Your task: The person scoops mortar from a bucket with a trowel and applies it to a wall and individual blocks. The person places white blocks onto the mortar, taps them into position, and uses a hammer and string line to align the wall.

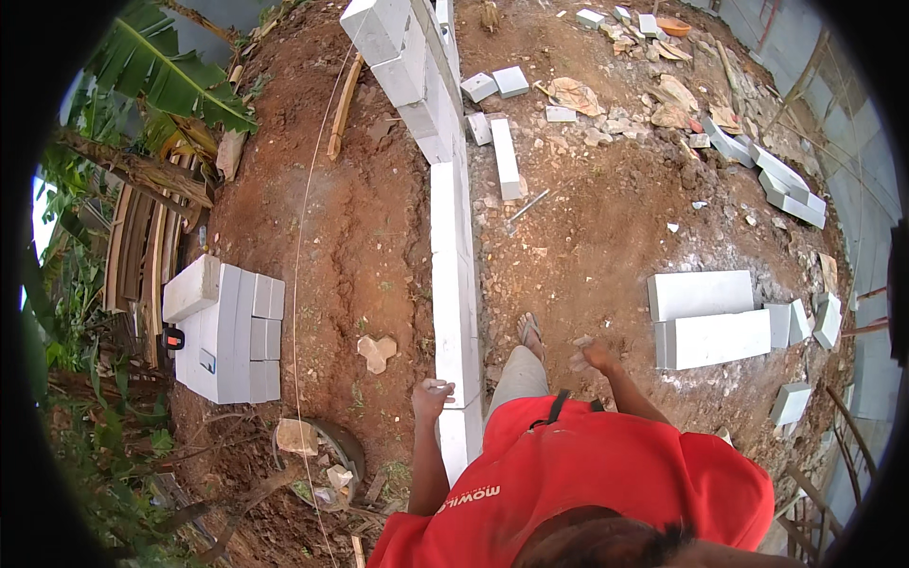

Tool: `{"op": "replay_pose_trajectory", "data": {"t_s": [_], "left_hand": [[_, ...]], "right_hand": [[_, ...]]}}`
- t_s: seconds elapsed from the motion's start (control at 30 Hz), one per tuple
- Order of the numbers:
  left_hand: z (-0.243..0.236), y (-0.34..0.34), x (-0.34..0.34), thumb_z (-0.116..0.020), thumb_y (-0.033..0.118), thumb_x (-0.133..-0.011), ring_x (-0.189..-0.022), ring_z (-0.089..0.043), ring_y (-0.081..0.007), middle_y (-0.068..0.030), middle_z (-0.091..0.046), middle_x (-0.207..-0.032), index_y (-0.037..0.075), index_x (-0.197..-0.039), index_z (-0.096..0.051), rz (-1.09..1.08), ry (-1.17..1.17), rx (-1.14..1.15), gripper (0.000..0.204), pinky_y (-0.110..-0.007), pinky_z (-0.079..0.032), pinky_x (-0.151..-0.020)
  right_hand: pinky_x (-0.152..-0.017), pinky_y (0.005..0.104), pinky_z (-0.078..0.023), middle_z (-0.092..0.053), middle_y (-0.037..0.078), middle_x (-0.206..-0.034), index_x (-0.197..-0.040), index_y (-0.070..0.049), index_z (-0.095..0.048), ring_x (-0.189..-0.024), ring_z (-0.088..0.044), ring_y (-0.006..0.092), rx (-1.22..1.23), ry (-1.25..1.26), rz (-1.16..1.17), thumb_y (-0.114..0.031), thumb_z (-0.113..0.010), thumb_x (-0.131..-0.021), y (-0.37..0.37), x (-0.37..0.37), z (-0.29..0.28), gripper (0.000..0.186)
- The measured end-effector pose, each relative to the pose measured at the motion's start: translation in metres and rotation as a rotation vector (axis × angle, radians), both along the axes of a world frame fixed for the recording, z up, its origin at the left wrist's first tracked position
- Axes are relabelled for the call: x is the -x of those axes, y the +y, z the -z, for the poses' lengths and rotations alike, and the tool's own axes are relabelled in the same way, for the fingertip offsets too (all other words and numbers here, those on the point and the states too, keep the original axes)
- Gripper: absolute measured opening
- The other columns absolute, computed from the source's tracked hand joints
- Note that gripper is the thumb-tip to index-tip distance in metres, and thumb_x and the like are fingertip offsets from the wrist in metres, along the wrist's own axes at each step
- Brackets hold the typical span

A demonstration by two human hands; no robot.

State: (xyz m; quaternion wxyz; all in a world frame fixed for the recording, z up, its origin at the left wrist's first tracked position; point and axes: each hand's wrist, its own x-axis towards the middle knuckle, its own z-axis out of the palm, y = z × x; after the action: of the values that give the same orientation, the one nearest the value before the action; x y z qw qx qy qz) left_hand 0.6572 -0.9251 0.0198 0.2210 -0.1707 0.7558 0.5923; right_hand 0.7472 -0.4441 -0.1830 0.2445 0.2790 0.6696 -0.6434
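Observation:
A narrow wall of white blocks (449, 312) runs away from me, its far part standing higher. My left hand (431, 399) is at the wall's near left edge, fingers curled in over the top. Pale tips or a small pale piece show there; which of these I cannot tell. Off to the right of the wall, my right hand (596, 356) hangs over the soil with its dusty-looking fingers apart and nothing plain in them. My sandalled foot (530, 333) stands on the soil between the wall and that hand.
Left of the wall are stacked blocks (227, 331), a taut string (299, 246) and a round container (350, 452) with rubble. Long blocks (715, 339) lie at right. Beyond my foot are a thin metal rod (528, 210) and a loose block (506, 158).

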Motion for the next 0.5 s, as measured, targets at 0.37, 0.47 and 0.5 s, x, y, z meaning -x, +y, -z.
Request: {"op": "replay_pose_trajectory", "data": {"t_s": [0.37,0.47,0.5], "left_hand": [[-0.111,0.150,0.401,-0.072,-0.008,-0.086,-0.096,-0.071,-0.0191,-0.0175,-0.073,-0.109,-0.010,-0.120,-0.062,0.012,0.472,-0.034,0.036,-0.030,-0.058,-0.090],[-0.150,0.194,0.484,-0.078,0.000,-0.086,-0.093,-0.071,-0.0187,-0.0160,-0.075,-0.101,-0.008,-0.118,-0.064,-0.018,0.487,0.036,0.035,-0.030,-0.059,-0.088],[-0.160,0.211,0.504,-0.079,0.003,-0.087,-0.095,-0.071,-0.0198,-0.0166,-0.074,-0.103,-0.008,-0.119,-0.064,-0.062,0.512,0.018,0.037,-0.031,-0.058,-0.090]], "right_hand": [[-0.061,0.0490,-0.060,-0.076,0.019,-0.106,-0.132,-0.005,-0.058,-0.083,-0.076,0.0369,-0.234,-0.147,0.668,-0.027,-0.045,-0.095,0.157,-0.006,-0.002,0.045],[-0.056,0.0487,-0.060,-0.075,0.017,-0.098,-0.128,-0.005,-0.062,-0.074,-0.074,0.0344,-0.173,-0.245,0.754,-0.024,-0.043,-0.095,0.120,0.108,-0.094,0.043],[-0.056,0.0485,-0.059,-0.074,0.016,-0.095,-0.127,-0.005,-0.063,-0.074,-0.073,0.0332,-0.197,-0.253,0.689,-0.023,-0.043,-0.095,0.131,0.128,-0.093,0.042]]}}
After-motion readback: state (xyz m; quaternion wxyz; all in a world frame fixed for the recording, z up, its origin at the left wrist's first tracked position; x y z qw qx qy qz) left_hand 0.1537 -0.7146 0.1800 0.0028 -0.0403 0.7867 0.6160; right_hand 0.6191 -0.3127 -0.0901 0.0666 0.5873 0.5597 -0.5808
